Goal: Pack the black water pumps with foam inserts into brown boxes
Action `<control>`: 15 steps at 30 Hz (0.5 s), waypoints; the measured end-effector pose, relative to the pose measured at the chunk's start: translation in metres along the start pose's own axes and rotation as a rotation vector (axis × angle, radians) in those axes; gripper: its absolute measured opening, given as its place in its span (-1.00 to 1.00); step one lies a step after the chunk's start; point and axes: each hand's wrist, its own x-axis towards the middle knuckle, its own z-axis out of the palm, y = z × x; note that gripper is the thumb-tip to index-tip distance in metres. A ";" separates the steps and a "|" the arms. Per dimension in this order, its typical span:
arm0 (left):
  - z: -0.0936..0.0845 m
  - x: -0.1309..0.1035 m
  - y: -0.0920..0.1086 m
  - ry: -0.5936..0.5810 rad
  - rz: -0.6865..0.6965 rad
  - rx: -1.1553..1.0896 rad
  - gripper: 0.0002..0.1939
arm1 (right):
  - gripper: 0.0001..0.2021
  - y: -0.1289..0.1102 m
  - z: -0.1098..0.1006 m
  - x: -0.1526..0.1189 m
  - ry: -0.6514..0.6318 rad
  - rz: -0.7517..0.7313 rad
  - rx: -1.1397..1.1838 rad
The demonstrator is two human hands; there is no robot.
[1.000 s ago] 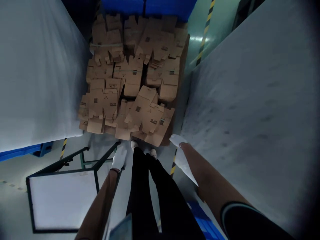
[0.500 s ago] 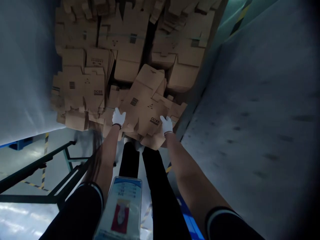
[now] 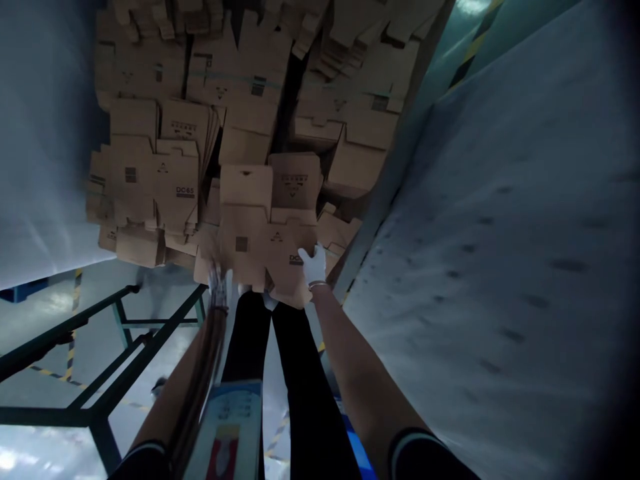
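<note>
A flat cut cardboard sheet (image 3: 247, 230) marked DC65 lies between my gloved hands, its upper flaps unfolded. My right hand (image 3: 314, 265) grips the sheet's lower right edge, thumb over the printed face. At the sheet's lower left edge is my left hand (image 3: 221, 288), smeared by motion and partly covered by dark hanging strands, so its fingers cannot be made out. Left of the sheet leans a stack of similar flat cartons (image 3: 131, 175), also printed DC65.
Bundled flat cartons (image 3: 240, 73) fill the top of the view. A dark green metal frame (image 3: 107, 393) stands at lower left. Pale sheeting (image 3: 500, 267) rises on the right. A badge (image 3: 227, 427) hangs before my legs.
The cardboard sheet has turned from a slant to nearly square with my body, and a printed flap now shows at its top right. Both hands are slightly lower and further left in view.
</note>
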 end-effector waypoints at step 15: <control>-0.004 0.019 0.012 -0.230 0.048 -0.285 -0.57 | -0.45 -0.015 -0.026 -0.017 -0.265 0.129 0.208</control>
